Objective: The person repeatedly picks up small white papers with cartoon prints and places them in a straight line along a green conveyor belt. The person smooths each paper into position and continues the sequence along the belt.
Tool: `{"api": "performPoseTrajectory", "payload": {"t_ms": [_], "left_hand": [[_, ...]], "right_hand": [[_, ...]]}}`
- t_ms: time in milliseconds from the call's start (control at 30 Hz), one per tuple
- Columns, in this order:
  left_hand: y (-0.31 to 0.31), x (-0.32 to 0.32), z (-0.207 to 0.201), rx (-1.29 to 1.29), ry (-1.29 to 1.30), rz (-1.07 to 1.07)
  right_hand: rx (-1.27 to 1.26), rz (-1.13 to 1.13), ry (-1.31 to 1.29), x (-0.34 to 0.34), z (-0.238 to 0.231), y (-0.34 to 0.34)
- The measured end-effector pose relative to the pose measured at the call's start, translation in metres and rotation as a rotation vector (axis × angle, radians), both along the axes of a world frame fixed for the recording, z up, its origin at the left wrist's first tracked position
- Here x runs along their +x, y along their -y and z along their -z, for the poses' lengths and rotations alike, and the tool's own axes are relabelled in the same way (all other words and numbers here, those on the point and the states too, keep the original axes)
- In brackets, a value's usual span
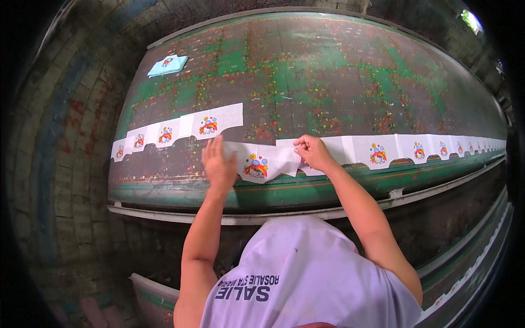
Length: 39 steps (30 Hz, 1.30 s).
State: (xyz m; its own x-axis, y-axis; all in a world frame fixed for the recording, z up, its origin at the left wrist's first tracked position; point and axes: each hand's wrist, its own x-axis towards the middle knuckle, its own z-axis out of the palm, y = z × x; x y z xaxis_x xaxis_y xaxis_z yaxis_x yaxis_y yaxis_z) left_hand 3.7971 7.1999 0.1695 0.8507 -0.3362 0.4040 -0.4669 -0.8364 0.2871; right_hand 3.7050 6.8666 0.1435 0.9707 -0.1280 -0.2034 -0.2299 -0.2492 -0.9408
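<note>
A white cloth piece [256, 166] with a colourful cartoon-and-rainbow print lies in front of me at the table's near edge, its right side lifted and rippled. My right hand [316, 154] is closed in a pinch at that piece's upper right edge, over the start of the right-hand row. Along the left edge rests my left hand [220, 168], fingers stretched forward and thumb apart, by the cloth's side. To the right runs a long row of similar white printed pieces [378, 153]. Farther left, another overlapping row [209, 126] lies flat on the table.
The long table [328, 71] has a worn green and dark top with paint specks. A small stack of light blue printed cloth pieces [167, 66] sits at its far left. A metal rail [262, 220] follows the near edge. Another table with white pieces [465, 273] stands at lower right.
</note>
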Motion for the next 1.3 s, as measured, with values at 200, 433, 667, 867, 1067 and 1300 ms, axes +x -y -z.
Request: {"api": "performPoseTrajectory", "payload": {"t_ms": [200,433,667,867,1067,1300], "left_hand": [[0.027,-0.072,0.007,0.435,-0.254,0.458],[0.006,-0.093,-0.007,0.381,-0.347,0.51],[0.045,-0.107,-0.004,0.355,-0.352,0.362],[0.045,-0.105,-0.005,0.356,-0.28,0.36],[0.051,-0.093,-0.004,0.022,-0.351,0.331],[0.029,-0.036,-0.008,0.184,-0.054,0.42]], "right_hand": [[0.017,0.086,0.076,0.006,0.023,0.002],[0.108,0.059,0.058,0.002,0.027,0.009],[0.161,0.067,0.082,0.0,0.024,0.008],[0.144,0.048,0.089,-0.001,0.023,0.009],[0.015,0.051,0.075,-0.003,0.009,0.002],[0.347,-0.402,0.098,-0.034,-0.041,-0.046]]}}
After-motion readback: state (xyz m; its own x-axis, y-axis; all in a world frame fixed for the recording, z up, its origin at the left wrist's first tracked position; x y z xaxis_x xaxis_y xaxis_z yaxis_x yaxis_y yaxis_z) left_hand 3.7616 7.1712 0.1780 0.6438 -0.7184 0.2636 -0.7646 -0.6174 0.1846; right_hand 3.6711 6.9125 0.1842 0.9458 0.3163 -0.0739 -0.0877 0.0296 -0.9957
